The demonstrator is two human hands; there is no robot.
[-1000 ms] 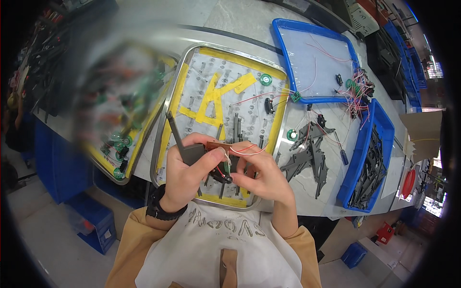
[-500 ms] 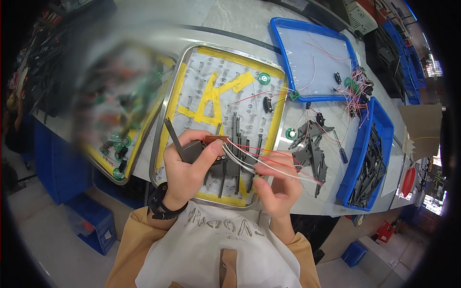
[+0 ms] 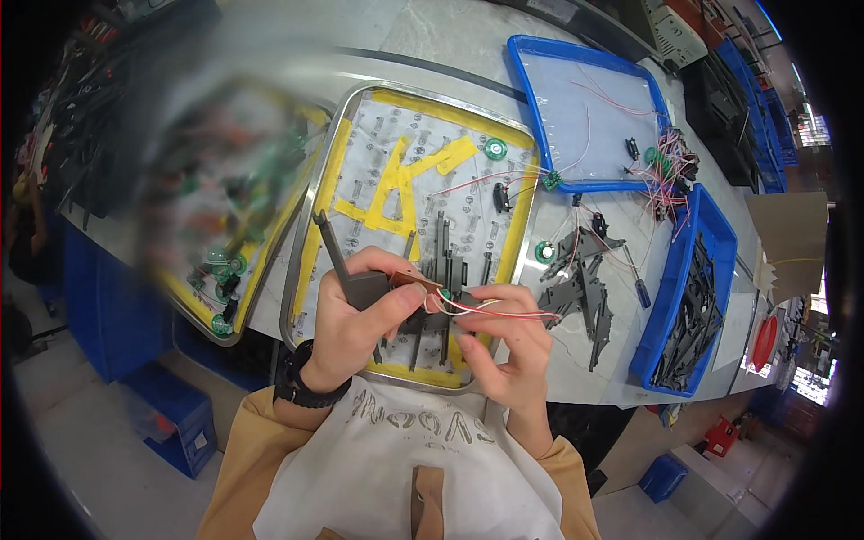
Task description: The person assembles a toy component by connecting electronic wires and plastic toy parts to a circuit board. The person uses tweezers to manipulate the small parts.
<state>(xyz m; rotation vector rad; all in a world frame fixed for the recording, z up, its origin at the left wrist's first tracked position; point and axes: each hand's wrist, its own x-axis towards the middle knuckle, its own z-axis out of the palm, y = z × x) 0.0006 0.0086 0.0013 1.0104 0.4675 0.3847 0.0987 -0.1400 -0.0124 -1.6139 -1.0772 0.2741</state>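
Observation:
A dark grey plastic part (image 3: 364, 290) with a long thin arm is gripped in my left hand (image 3: 346, 328). My left thumb presses a small brown circuit board (image 3: 418, 281) against that part. Red and white wires (image 3: 517, 315) trail from the board toward the right. The fingers of my right hand (image 3: 515, 351) are bent around these wires close to the board, while its thumb stands lower and apart. Below both hands, several dark grey plastic strips (image 3: 442, 243) lie on a paper-lined metal tray (image 3: 358, 94) edged with yellow tape.
A second tray (image 3: 286, 236) is at the left, partly blurred. At the back right stands a blue tray (image 3: 526, 76) beside tangled wires (image 3: 670, 166). A blue bin (image 3: 731, 243) holds dark parts. Loose grey parts (image 3: 585, 292) and a screwdriver (image 3: 643, 292) lie on the table.
My right fingers have moved up and left, closer to the board. The wires now bunch between my fingers instead of spreading out. The grey part has tilted slightly and shifted right.

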